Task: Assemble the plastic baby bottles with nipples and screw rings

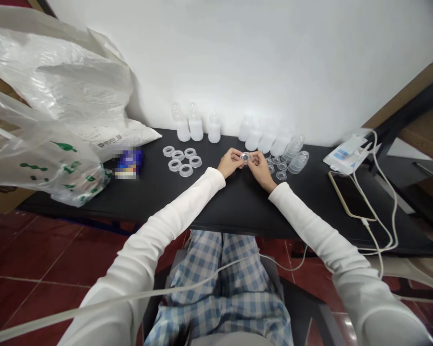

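My left hand [231, 162] and my right hand [260, 171] meet above the middle of the black table. Between their fingertips they grip a clear baby bottle collar ring [246, 157], its round face turned toward me. A clear piece seems to sit inside it, perhaps a nipple, but it is too small to be sure. Just right of my right hand lie several clear silicone nipples [281, 175]. Beyond them stand clear dome caps [299, 162]. Left of my left hand, several loose collar rings [185, 170] lie flat in a cluster.
Three bottles with domed tops [196, 129] stand by the wall; several white bottles without caps [252, 141] stand further right. Plastic bags [72, 168] and a blue packet [129, 162] occupy the left. A phone [351, 194] with white cables [378, 235] lies right. One cable crosses my lap.
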`<action>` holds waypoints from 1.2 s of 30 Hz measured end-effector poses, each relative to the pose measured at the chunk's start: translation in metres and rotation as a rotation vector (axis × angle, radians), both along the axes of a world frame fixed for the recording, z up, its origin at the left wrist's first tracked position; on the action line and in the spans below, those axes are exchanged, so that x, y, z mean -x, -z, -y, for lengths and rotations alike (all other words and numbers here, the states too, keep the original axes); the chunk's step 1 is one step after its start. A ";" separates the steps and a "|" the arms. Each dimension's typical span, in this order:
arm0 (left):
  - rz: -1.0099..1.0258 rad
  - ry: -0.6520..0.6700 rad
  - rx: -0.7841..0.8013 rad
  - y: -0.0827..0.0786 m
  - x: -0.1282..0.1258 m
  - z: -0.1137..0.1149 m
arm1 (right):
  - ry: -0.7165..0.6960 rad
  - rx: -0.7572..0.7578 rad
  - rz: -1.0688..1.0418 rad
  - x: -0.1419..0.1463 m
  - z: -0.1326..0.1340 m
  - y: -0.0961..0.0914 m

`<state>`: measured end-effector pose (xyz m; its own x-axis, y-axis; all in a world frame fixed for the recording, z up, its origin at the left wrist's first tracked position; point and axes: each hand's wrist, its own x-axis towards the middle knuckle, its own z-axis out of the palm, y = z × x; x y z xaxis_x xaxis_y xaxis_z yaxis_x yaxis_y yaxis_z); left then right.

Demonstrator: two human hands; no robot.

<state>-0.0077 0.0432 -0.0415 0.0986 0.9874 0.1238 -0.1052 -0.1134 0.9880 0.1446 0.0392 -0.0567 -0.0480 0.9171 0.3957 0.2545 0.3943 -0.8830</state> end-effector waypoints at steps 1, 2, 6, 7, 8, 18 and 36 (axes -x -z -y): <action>0.004 0.006 0.002 0.000 0.001 0.000 | -0.013 0.009 -0.004 0.000 0.000 0.000; 0.006 0.008 0.003 0.000 0.001 -0.001 | -0.023 0.013 -0.006 -0.001 0.000 0.000; -0.007 0.015 -0.010 -0.002 0.003 0.000 | -0.061 0.014 -0.027 -0.001 0.000 -0.001; -0.015 0.017 -0.017 -0.002 0.003 0.000 | -0.074 0.017 -0.036 -0.001 0.000 -0.002; -0.022 0.019 -0.022 -0.003 0.003 0.000 | -0.083 0.020 -0.045 -0.001 0.000 -0.003; -0.019 0.028 -0.018 -0.006 0.003 0.003 | -0.093 0.000 -0.011 0.000 0.004 -0.006; -0.017 0.112 -0.068 -0.005 0.002 0.006 | -0.042 -0.048 0.001 0.002 0.010 -0.013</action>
<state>-0.0100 0.0369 -0.0363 0.2101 0.9595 0.1874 -0.1037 -0.1688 0.9802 0.1425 0.0291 -0.0438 -0.0866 0.8943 0.4390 0.2376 0.4464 -0.8627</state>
